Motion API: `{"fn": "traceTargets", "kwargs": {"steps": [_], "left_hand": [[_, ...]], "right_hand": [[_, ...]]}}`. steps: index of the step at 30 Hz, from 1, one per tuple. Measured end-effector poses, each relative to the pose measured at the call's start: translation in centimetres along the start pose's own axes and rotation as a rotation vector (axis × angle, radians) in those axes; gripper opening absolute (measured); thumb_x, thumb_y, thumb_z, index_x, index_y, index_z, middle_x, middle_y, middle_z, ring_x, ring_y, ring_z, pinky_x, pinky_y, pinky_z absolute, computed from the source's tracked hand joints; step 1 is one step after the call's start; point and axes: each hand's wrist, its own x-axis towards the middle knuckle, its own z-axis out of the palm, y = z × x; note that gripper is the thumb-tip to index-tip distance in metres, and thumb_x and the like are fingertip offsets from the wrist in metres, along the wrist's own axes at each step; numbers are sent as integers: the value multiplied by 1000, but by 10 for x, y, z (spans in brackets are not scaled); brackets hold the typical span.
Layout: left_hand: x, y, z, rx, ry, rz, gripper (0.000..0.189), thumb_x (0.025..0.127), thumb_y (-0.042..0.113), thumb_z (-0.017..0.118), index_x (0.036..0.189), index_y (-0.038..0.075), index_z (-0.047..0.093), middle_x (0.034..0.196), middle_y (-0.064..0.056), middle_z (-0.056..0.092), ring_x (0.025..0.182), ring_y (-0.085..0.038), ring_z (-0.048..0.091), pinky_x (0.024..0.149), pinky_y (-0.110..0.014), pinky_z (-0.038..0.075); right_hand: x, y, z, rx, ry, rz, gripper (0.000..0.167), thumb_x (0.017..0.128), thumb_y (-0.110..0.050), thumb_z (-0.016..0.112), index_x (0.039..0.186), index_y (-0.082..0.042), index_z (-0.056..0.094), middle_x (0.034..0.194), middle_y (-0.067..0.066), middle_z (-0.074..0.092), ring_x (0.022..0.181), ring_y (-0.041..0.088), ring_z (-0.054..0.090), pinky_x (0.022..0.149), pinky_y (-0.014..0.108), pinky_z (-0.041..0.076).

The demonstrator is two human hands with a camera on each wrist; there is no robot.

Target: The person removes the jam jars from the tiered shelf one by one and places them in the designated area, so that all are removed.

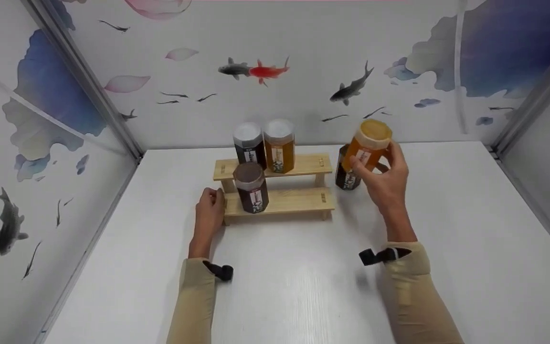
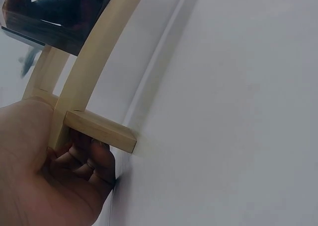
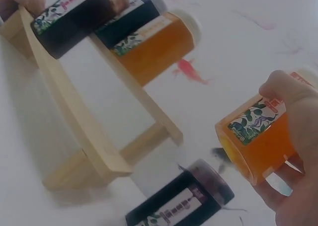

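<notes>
My right hand [image 1: 384,179] grips an orange jar [image 1: 366,145] with a yellowish lid, raised and tilted; thumb and fingers wrap its sides. Below and behind it, a dark jar [image 3: 181,198] stands on the table, partly hidden in the head view. At the left end of a two-step wooden rack [image 1: 299,203], my left hand [image 1: 209,210] holds the lower step, fingers curled underneath in the left wrist view. That step carries a dark jar with a brownish lid [image 1: 252,191]. On the upper step, a white-lidded dark jar [image 1: 249,143] stands beside a white-lidded orange jar [image 1: 280,145].
The white table [image 1: 294,286] runs back to a wall [image 1: 303,43] printed with fish and petals. Side panels [image 1: 65,191] with metal posts enclose it. Both forearms, in beige sleeves [image 1: 411,291] with black wrist straps, reach in from the front.
</notes>
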Motion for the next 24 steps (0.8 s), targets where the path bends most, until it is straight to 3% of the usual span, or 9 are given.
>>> {"fn": "traceTargets", "kwargs": {"steps": [6,10,19,24], "left_hand": [[0,-3,-1,-5,7,13,36,117,35,43,119,4,60,94,-8,64,81,-18,57,67,-30,46],[-1,-2,-2,-2,20,40,33,117,33,45,115,4,61,89,-7,64,76,-18,57,64,-30,46],[-2,-1,-2,14,16,40,36,117,35,42,117,4,61,93,-9,65,80,-19,58,67,-30,46],[-2,-1,0,-3,-1,32,37,117,37,42,118,5,60,93,-8,63,79,-19,57,66,-31,46]], "right_hand": [[9,13,-23,-30,124,158,77,94,-27,86,160,-21,46,157,3,53,144,21,52,121,47,47],[11,26,-32,-36,162,243,78,95,-31,85,161,-23,45,159,4,51,145,21,51,122,45,46],[2,65,-36,-95,59,433,86,97,-37,82,167,-19,36,168,8,43,154,28,46,125,47,43],[-2,74,-34,-153,-7,422,87,97,-26,80,168,-15,32,170,11,42,156,30,44,128,48,39]]}}
